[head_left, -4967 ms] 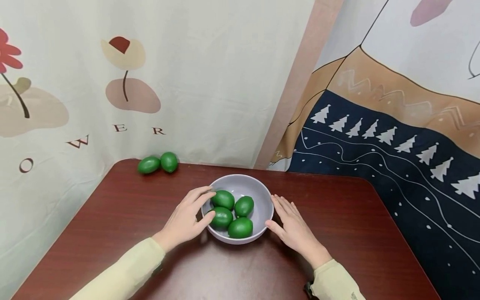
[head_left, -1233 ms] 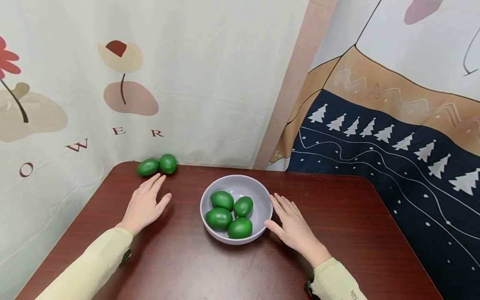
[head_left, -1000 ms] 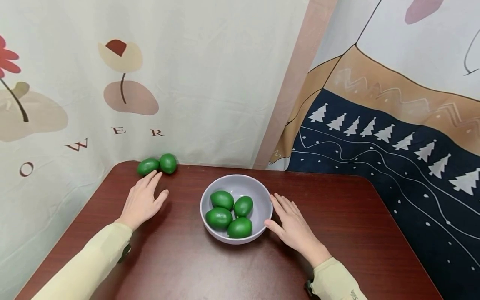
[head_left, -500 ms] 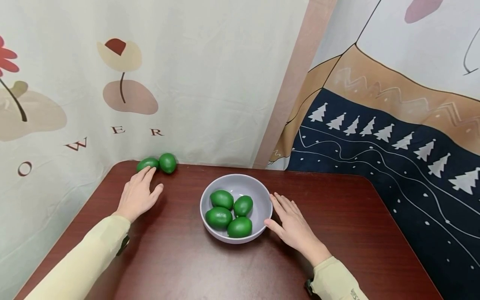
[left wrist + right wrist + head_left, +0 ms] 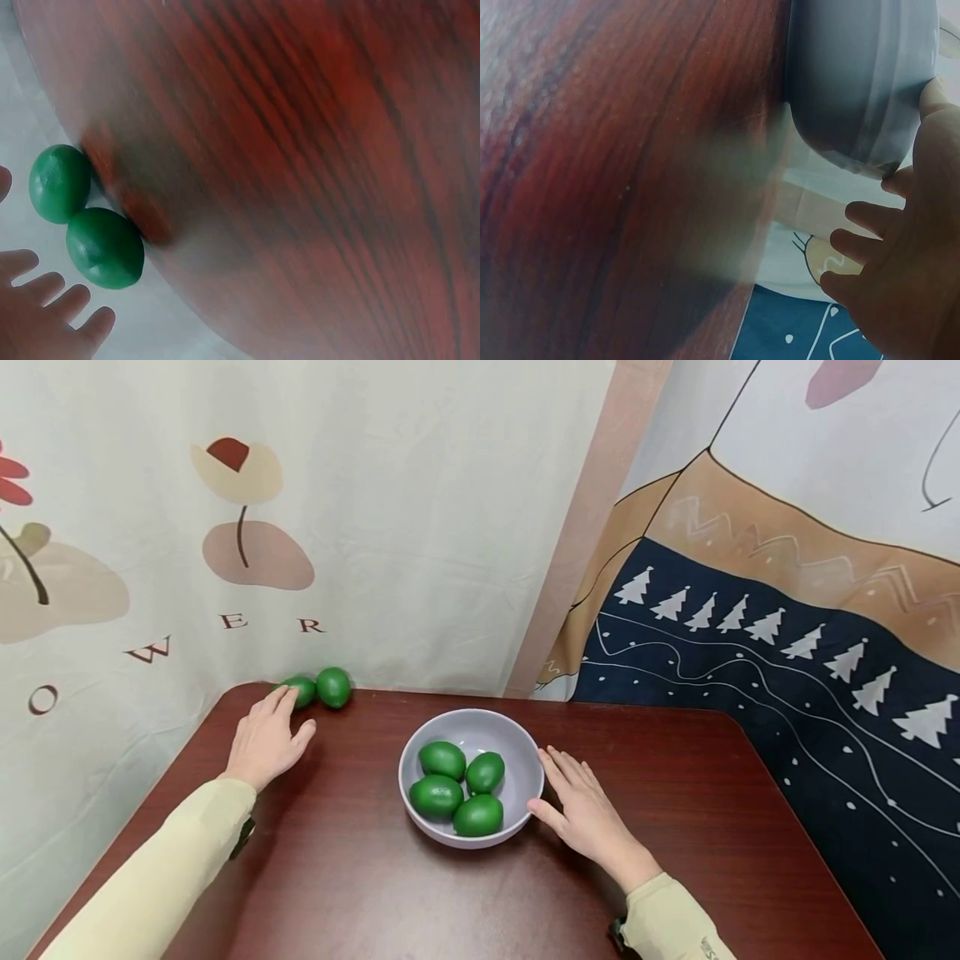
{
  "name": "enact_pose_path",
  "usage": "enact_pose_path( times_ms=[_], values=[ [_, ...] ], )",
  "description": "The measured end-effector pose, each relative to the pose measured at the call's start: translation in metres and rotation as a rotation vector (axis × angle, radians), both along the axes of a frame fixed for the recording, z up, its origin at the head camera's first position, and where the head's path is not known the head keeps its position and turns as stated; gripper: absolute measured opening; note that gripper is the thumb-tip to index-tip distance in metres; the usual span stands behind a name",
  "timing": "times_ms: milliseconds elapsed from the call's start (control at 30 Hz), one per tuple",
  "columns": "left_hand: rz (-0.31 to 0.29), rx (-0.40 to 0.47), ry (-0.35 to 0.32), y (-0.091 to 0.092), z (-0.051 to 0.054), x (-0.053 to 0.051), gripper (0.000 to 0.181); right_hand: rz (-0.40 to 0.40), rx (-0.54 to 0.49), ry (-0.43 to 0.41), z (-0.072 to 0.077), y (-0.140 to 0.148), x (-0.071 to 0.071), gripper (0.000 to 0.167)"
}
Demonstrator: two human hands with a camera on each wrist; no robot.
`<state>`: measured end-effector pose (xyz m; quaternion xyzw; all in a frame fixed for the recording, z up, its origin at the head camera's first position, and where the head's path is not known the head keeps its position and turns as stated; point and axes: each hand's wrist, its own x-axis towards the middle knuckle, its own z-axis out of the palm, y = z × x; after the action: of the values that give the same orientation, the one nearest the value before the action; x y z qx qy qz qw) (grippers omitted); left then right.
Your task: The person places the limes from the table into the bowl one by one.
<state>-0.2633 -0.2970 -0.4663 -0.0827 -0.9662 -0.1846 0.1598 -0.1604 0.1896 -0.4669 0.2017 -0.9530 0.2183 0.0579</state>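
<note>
Two green limes lie side by side at the table's back left corner: a left lime (image 5: pixel 304 692), partly covered by my fingers, and a right lime (image 5: pixel 333 687). My left hand (image 5: pixel 262 739) reaches over the left one with fingers extended and the thumb apart. In the left wrist view, a gap shows between the fingertips (image 5: pixel 72 300) and the nearer lime (image 5: pixel 105 249). A pale grey-purple bowl (image 5: pixel 522 785) holds several more limes (image 5: pixel 437 797). Against its right side rests my right hand (image 5: pixel 588 814), fingers fairly straight; the right wrist view shows it by the bowl's outer wall (image 5: pixel 855 82).
The dark red-brown wooden table (image 5: pixel 360 885) runs back to a pale printed curtain (image 5: pixel 412 527), which hangs right behind the two limes. A navy cloth with white trees (image 5: pixel 720 652) hangs beyond the right back edge.
My left hand has left the bowl's left side and moved over to the back left limes, lately sliding further left and forward over the left one. The right hand stays at the bowl.
</note>
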Motion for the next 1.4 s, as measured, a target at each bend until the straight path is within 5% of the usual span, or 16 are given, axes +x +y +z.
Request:
enact_pose_path(
  times_ms=[1133, 1400],
  values=[
    [0.046, 0.017, -0.106, -0.018, -0.006, -0.035, 0.068, -0.002, -0.011, -0.027, -0.002, 0.000, 0.000, 0.078],
    [0.091, 0.057, -0.174, -0.019, -0.005, -0.046, 0.069, -0.008, -0.011, -0.029, -0.001, 0.001, -0.001, 0.078]
  ],
)
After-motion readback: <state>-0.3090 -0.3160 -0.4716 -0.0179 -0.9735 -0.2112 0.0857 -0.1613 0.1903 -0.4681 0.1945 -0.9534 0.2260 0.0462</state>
